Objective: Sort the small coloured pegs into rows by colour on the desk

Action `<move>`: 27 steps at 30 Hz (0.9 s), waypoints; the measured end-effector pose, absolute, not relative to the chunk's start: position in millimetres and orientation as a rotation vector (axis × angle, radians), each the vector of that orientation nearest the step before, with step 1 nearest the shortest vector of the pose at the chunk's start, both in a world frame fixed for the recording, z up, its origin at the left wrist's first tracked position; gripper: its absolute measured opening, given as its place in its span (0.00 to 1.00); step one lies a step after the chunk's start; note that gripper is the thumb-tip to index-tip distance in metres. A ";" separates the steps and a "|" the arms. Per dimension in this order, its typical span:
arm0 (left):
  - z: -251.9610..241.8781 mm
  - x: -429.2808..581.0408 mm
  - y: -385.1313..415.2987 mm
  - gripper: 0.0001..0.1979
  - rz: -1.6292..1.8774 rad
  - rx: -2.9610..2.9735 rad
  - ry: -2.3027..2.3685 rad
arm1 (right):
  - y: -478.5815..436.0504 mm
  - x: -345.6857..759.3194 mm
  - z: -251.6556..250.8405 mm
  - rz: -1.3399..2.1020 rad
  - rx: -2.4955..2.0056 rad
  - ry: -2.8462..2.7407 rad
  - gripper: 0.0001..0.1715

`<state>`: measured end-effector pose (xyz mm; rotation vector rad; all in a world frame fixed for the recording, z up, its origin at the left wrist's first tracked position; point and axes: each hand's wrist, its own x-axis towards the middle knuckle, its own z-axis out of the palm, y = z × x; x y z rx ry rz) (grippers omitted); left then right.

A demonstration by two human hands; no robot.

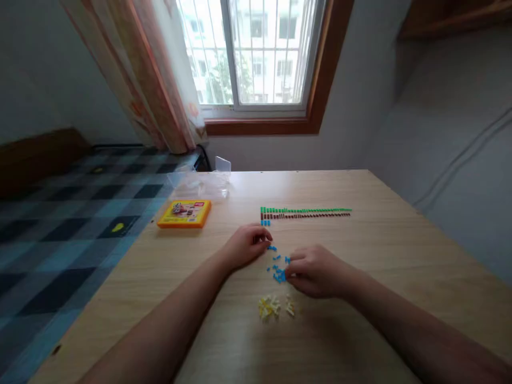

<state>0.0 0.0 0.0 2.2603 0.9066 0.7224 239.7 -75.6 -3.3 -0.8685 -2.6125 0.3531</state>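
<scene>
Small blue building bricks point(277, 271) lie in a loose pile on the wooden table point(344, 330), between my two hands. My right hand point(316, 270) reaches in from the right, its bent fingertips closed at the pile's edge on a blue brick. Just left of a few other blue bricks point(272, 248) is my left hand point(248, 245), with fingers curled together; whatever they hold is hidden. Beyond it, a short row of blue bricks point(265, 223) sits below a long row of brown bricks point(296, 216) and a row of green bricks point(298, 210).
Nearer to me lies a heap of cream and yellow pieces point(270, 308), with a smaller cluster beside it. An orange-yellow box point(184, 214) rests at the left, in front of clear plastic packaging point(202, 184). A bed with a checked cover point(88, 213) adjoins the table's left side.
</scene>
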 end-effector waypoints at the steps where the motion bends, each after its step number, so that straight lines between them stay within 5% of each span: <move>1: 0.0 -0.4 0.2 0.07 0.710 2.271 0.888 | -76.5 240.0 -2.0 0.364 -0.858 -2.599 0.08; 27: 1.0 -1.5 1.2 0.11 0.518 2.726 0.825 | -71.7 247.4 2.2 0.401 -0.916 -2.315 0.07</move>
